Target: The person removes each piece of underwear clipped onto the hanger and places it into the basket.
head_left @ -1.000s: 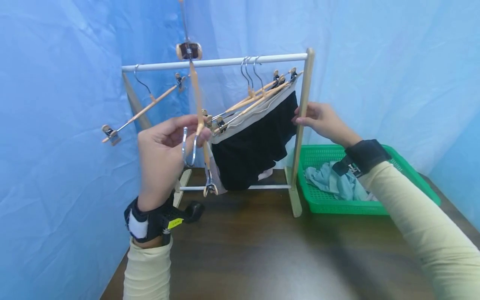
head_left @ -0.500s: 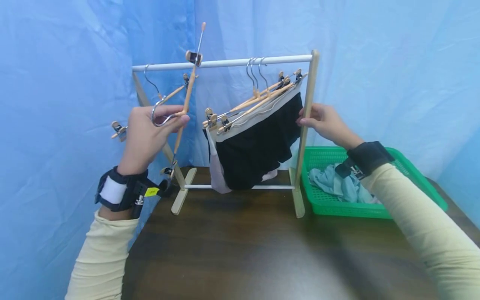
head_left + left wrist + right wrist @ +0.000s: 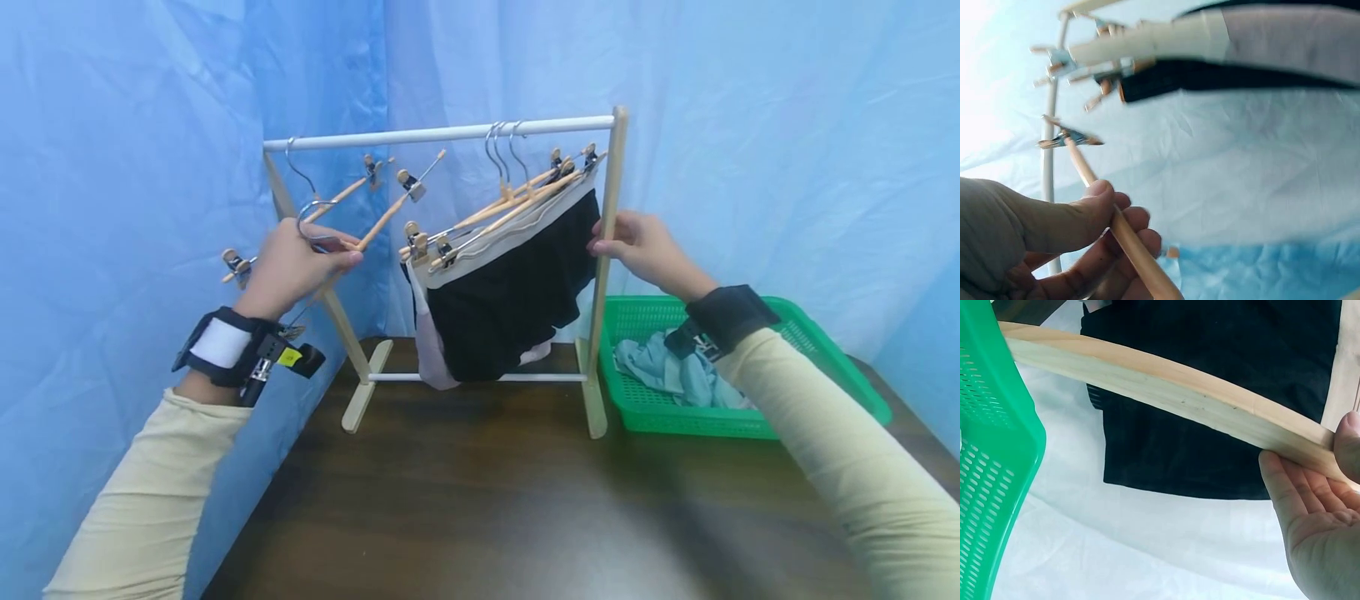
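My left hand (image 3: 296,262) pinches a wooden clip hanger (image 3: 386,218) near its middle, thumb on one side and fingers on the other. Its metal hook (image 3: 306,223) shows above the hand and below the rail; one clip (image 3: 410,185) points up and to the right. In the left wrist view the bar (image 3: 1138,253) crosses the fingertips. On the far side, my right hand (image 3: 648,254) grips the right wooden post (image 3: 609,204) of a small clothes rack. Beside that post hangs a black garment with a pale waistband (image 3: 513,292), clipped to a hanger.
Several hangers (image 3: 517,200) crowd the right end of the white rail (image 3: 442,133). Another hanger without clothes (image 3: 341,193) hangs at the left end. A green basket (image 3: 697,423) with light teal cloth (image 3: 667,367) stands right of the rack on the dark table (image 3: 480,500).
My left hand has moved left with the hanger, away from the hung clothes and towards the left end of the rack. The hanger's raised end has come down below the rail. My right hand keeps hold of the post.
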### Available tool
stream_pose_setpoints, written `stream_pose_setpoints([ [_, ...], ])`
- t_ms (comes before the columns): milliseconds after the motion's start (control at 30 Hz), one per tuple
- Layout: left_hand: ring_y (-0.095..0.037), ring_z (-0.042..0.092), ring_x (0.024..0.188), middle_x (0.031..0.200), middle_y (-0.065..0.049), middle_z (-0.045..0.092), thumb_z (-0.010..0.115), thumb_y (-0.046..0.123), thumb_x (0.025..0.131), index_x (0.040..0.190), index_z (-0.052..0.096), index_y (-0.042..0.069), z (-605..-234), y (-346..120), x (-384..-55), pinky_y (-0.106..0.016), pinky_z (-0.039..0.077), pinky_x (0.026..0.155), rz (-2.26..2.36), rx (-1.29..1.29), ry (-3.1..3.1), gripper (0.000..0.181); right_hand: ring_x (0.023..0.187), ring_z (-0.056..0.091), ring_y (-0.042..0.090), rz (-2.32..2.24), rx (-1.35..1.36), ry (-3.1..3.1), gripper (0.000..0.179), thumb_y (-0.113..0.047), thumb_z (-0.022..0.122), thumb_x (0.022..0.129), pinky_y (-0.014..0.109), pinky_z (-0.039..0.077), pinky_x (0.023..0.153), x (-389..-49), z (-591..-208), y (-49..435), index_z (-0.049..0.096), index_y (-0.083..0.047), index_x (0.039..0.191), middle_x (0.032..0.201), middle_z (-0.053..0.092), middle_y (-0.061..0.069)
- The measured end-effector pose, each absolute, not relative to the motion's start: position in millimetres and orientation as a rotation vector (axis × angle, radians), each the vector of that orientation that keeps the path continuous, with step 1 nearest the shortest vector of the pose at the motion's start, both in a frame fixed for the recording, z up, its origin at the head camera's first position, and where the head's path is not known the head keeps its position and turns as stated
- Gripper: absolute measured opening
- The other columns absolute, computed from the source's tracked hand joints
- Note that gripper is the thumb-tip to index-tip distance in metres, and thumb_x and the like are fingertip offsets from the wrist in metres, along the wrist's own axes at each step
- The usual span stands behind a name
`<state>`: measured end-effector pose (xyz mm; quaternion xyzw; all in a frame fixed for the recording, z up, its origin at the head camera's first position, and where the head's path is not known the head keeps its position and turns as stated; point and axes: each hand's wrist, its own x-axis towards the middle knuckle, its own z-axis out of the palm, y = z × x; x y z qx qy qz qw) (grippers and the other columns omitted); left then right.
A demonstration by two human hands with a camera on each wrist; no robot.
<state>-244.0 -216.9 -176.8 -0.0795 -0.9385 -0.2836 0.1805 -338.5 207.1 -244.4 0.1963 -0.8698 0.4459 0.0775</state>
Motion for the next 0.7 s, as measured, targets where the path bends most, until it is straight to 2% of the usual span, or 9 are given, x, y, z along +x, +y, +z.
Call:
stream_pose_setpoints([
  [167,-0.029,0.060,0.086,0.099,-0.023,0.075,0.070,0.025,0.098,0.112,0.075,-0.001,-162,-224,-260,-0.034,0.043,0.068,-0.732,-0.166,-2.777,0.030,0.124,0.062,0.041,1.340,0.576,-2.609,0.031,-0.008,0.058,0.103,0.057,0.044,0.112,-338,-245,206,0.053,0.008,0.130,0.126,0.064,0.029],
  [367,-0.023,0.053,0.075,0.084,-0.016,0.073,0.065,0.024,0.101,0.107,0.076,-0.005,-142,-225,-275,-0.034,0.039,0.065,-0.678,-0.191,-2.786,0.031,0.125,0.061,0.041,1.361,0.552,-2.612,0.032,-0.009,0.057,0.104,0.057,0.043,0.113,-336,-245,205,0.053,0.007,0.131,0.127,0.064,0.029],
  [700,-0.025,0.060,0.083,0.089,-0.013,0.074,0.058,0.024,0.105,0.115,0.073,-0.006,-122,-221,-295,-0.035,0.040,0.068,-0.623,-0.099,-2.846,0.034,0.124,0.062,0.041,1.373,0.533,-2.610,0.031,-0.009,0.058,0.103,0.057,0.043,0.113,-336,-245,203,0.053,0.007,0.130,0.127,0.065,0.028],
])
